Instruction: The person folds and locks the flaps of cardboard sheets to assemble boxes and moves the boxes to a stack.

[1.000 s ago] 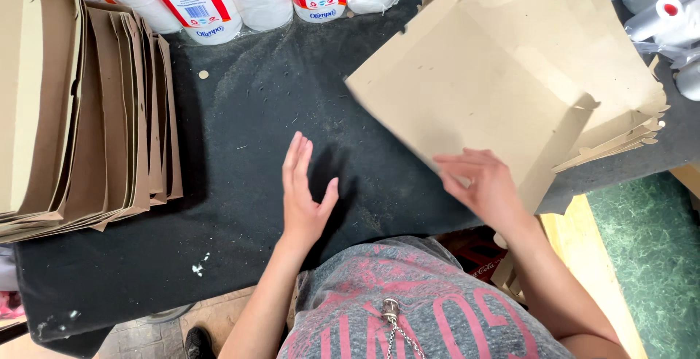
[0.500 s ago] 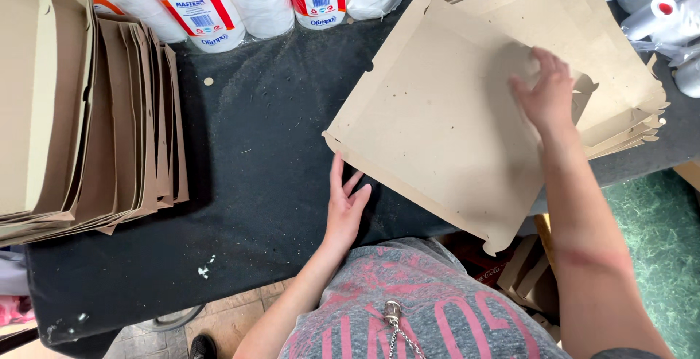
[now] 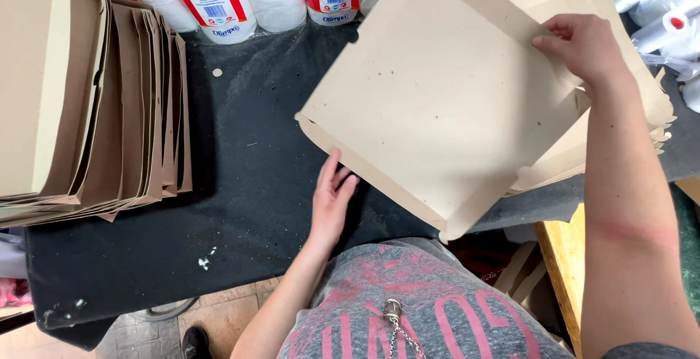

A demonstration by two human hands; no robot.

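My right hand [image 3: 583, 45] pinches the far right corner of a flat, square brown cardboard sheet with folded side flaps [image 3: 445, 118], lifted and tilted over the black surface [image 3: 240, 184] (near its right edge, above the stack of like sheets [image 3: 627, 118]). My left hand [image 3: 332, 198] lies open, empty, just under the sheet's lower left edge, nearer.

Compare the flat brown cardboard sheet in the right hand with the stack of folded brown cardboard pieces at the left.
The flat brown cardboard sheet is single and lifted at an angle; the stack of folded brown cardboard pieces holds many, resting on the black table. The sheet lies open; the stacked pieces are folded and nested. The right hand grips the sheet; nothing touches the stack. Both are plain brown cardboard.
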